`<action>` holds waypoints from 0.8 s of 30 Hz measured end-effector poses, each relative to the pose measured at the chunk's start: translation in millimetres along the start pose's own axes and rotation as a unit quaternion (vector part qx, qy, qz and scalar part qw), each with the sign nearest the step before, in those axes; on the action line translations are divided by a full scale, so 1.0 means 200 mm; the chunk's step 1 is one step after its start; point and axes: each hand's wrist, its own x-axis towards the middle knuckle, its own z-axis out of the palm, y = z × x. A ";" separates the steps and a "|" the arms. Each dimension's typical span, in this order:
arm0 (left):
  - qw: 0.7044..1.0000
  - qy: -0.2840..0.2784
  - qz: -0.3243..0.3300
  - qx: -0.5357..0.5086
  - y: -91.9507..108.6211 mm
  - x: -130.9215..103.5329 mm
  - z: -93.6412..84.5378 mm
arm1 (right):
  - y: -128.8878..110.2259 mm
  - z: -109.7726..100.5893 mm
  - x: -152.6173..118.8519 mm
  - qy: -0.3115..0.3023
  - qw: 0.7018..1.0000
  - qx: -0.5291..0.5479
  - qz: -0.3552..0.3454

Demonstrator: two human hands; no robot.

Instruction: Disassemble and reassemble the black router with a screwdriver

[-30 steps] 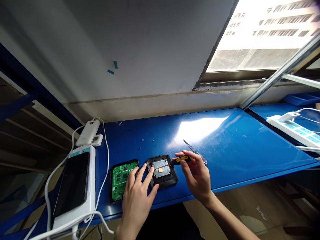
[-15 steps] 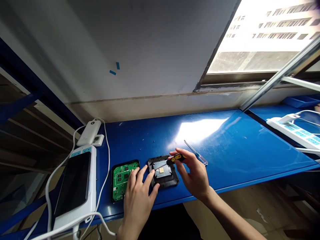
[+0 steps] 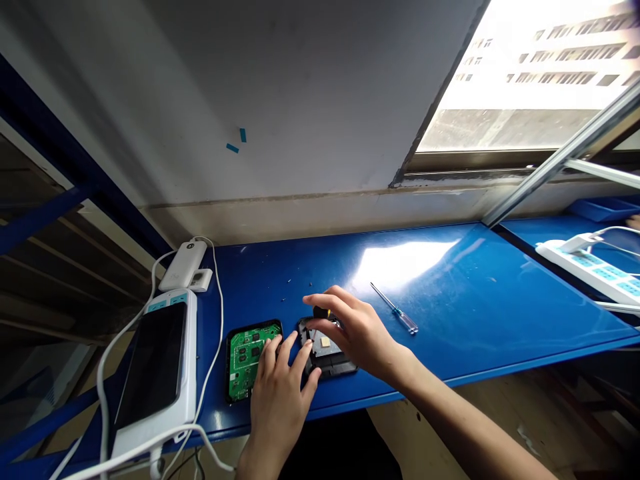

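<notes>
A black casing [image 3: 336, 365] with a silver metal plate and a small pale square pad lies near the table's front edge. My right hand [image 3: 354, 328] is closed around a black and yellow screwdriver [image 3: 321, 312], held above the casing's upper left part; most of the handle is hidden by the fingers. To its left, a green circuit board [image 3: 243, 360] sits in a black shell. My left hand [image 3: 283, 380] lies with spread fingers between the two, its fingertips on the board's right edge and the casing's left edge.
A clear-handled screwdriver [image 3: 400, 315] lies right of my right hand. Several tiny screws [image 3: 310, 285] are behind the casing. At the left are a phone [image 3: 153, 363] on a white power strip, a white power bank [image 3: 184, 265] and cables. Another power strip [image 3: 593, 267] stands far right.
My right hand has moved left over the casing, and the screwdriver has gone from slanted to nearly upright. My left hand has kept its place. The view has shifted slightly.
</notes>
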 end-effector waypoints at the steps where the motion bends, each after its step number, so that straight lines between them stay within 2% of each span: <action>1: 1.000 0.000 0.001 -0.001 0.00 0.00 0.00 | -0.01 0.00 0.01 -0.001 1.000 -0.002 -0.005; 9: 1.000 -0.001 0.005 -0.004 0.00 0.00 0.01 | -0.05 0.02 0.03 -0.014 1.000 0.011 -0.024; 16: 1.000 -0.002 0.007 -0.001 0.00 0.00 0.00 | -0.01 0.05 0.01 0.039 0.998 -0.043 -0.011; 24: 1.000 -0.011 0.001 -0.003 0.00 0.01 -0.01 | -0.03 0.00 0.02 0.012 1.000 -0.014 -0.015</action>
